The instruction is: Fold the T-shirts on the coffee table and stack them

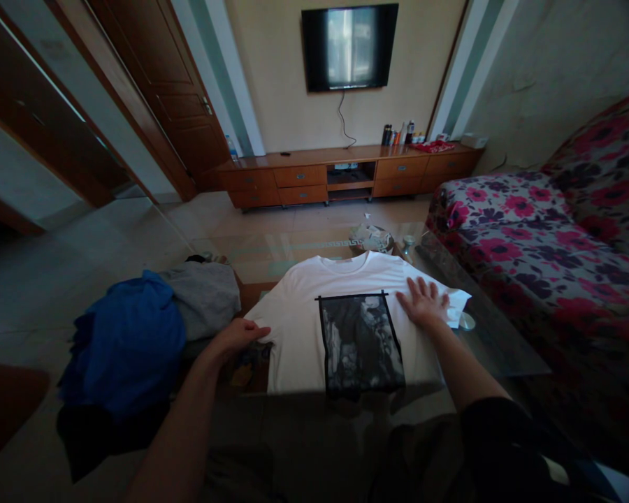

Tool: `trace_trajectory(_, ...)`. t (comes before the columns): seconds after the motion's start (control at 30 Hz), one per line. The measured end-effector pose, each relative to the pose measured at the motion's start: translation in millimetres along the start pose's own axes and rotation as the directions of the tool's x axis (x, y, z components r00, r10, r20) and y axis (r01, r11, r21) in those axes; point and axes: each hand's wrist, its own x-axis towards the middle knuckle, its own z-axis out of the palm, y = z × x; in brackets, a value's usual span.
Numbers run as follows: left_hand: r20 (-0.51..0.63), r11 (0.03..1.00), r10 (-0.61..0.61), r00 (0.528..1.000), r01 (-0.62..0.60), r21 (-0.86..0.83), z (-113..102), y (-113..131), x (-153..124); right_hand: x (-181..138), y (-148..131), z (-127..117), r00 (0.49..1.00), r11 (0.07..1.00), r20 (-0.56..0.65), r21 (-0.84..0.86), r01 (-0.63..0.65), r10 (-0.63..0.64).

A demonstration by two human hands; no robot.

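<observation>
A white T-shirt (296, 307) with a dark square print on its front lies spread over the glass table, its neckline facing away from me. My left hand (240, 335) is closed on the edge of the sleeve on the left, thumb and fingers together. Flat on the shirt near the other sleeve rests my right hand (424, 302), fingers spread and holding nothing. The shirt's lower hem hangs over the near table edge. Left of my left hand is a pile of clothes, with a blue garment (133, 335) and a grey garment (204, 297).
The glass table (503, 349) extends to the right under the shirt. Beyond the shirt stand a bowl (372, 239) with crumpled white bits and a small glass (409, 244). A floral sofa (518, 209) is at right; a wooden TV cabinet (301, 178) lines the far wall.
</observation>
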Motion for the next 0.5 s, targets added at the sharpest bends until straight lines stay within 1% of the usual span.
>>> trace_trajectory(0.07,-0.009,0.984,0.11,0.994,-0.108,0.143,-2,-5,3,1,0,1,1.0,1.0,-0.001,-0.002,0.001,-0.001)
trace_trajectory(0.1,-0.034,0.965,0.162,0.986,-0.151,0.216,-2,-8,4,2,0,1,1.0,1.0,0.003,-0.003,0.003,-0.003)
trace_trajectory(0.17,-0.095,0.927,0.212,0.973,-0.17,0.333,-2,-17,8,2,0,1,1.0,1.0,0.016,-0.008,0.001,-0.001)
trace_trajectory(0.23,-0.106,0.916,0.184,0.977,-0.132,0.378,-4,-28,12,3,0,1,1.0,1.0,0.023,-0.013,-0.002,0.002)
trace_trajectory(0.33,-0.055,0.925,0.069,0.996,-0.043,0.378,-7,-41,20,2,-1,1,1.0,1.0,0.028,-0.019,-0.006,0.007)
trace_trajectory(0.4,-0.064,0.924,-0.007,0.998,0.031,0.381,-9,-44,26,2,-2,1,1.0,1.0,0.024,-0.022,-0.01,0.01)
trace_trajectory(0.43,-0.095,0.92,-0.04,0.995,0.073,0.385,-9,-44,29,2,-2,1,1.0,1.0,0.023,-0.023,-0.01,0.011)
trace_trajectory(0.5,-0.213,0.908,-0.063,0.975,0.145,0.393,-8,-41,35,2,-2,1,1.0,1.0,0.017,-0.022,-0.007,0.008)
